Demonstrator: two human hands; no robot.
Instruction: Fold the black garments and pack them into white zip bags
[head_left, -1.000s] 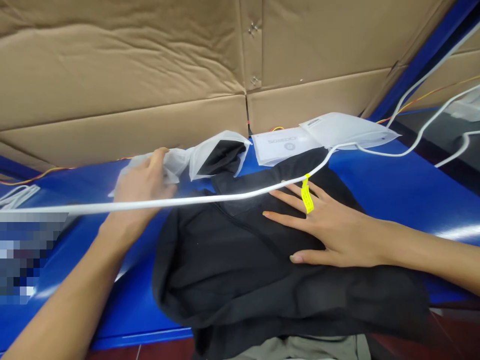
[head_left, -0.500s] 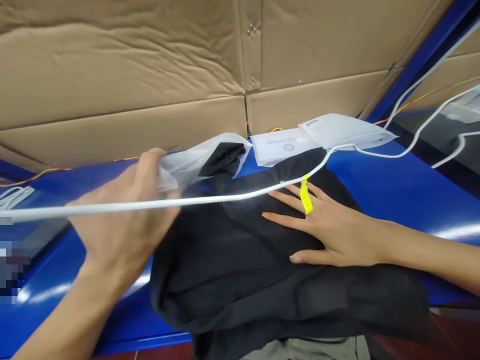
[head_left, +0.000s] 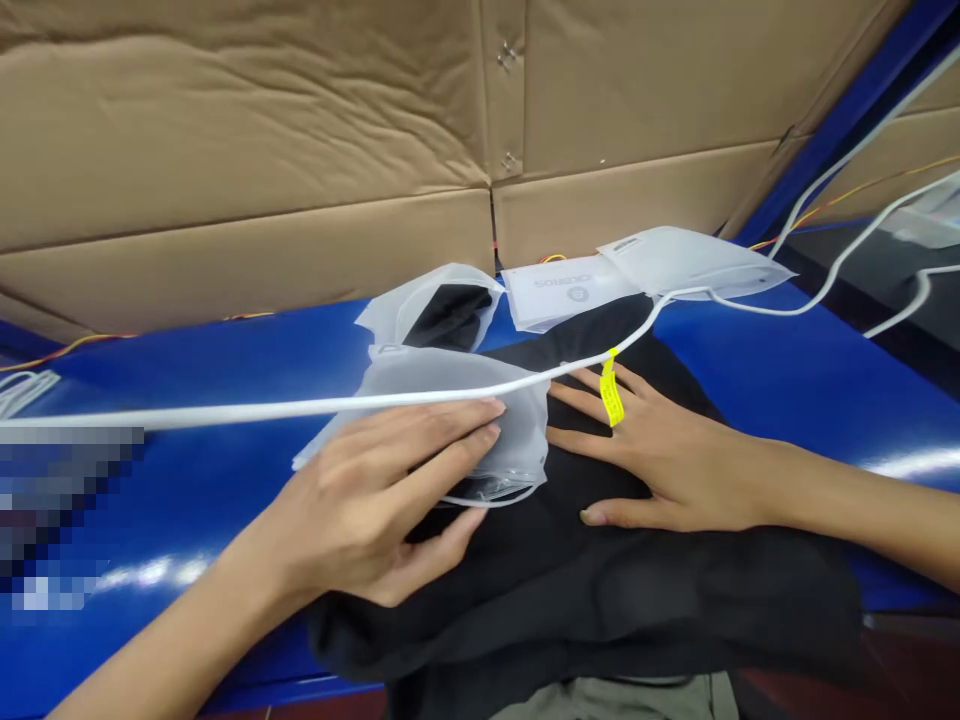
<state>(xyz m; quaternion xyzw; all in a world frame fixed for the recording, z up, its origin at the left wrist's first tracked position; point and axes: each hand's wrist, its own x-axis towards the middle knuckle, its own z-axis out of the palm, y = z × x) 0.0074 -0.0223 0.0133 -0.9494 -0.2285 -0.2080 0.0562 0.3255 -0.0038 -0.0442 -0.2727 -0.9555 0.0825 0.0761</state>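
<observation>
Black cloth (head_left: pixel 525 580) lies spread over the front of a blue table (head_left: pixel 787 400). My right hand (head_left: pixel 660 450) rests on it, palm down with fingers spread. My left hand (head_left: pixel 397 490) lies on a translucent white bag (head_left: pixel 450 375) on top of the cloth, its fingers apart, the thumb near the bag's lower edge. Behind that bag is another white bag (head_left: pixel 382 310) with a dark thing (head_left: pixel 450 315) showing in it. A white printed packet (head_left: pixel 562 290) and a further translucent bag (head_left: pixel 690 260) lie farther back.
A white cable (head_left: pixel 262 410) with a yellow tag (head_left: pixel 611 390) crosses in front of both hands. Brown padded panels (head_left: pixel 247 130) stand behind the table. A coiled white cable (head_left: pixel 26 390) lies at the far left, and more cables run at the right.
My left hand has moved right and toward me, from the back bag onto the cloth. A translucent bag now lies flat under it. My right hand has stayed in place.
</observation>
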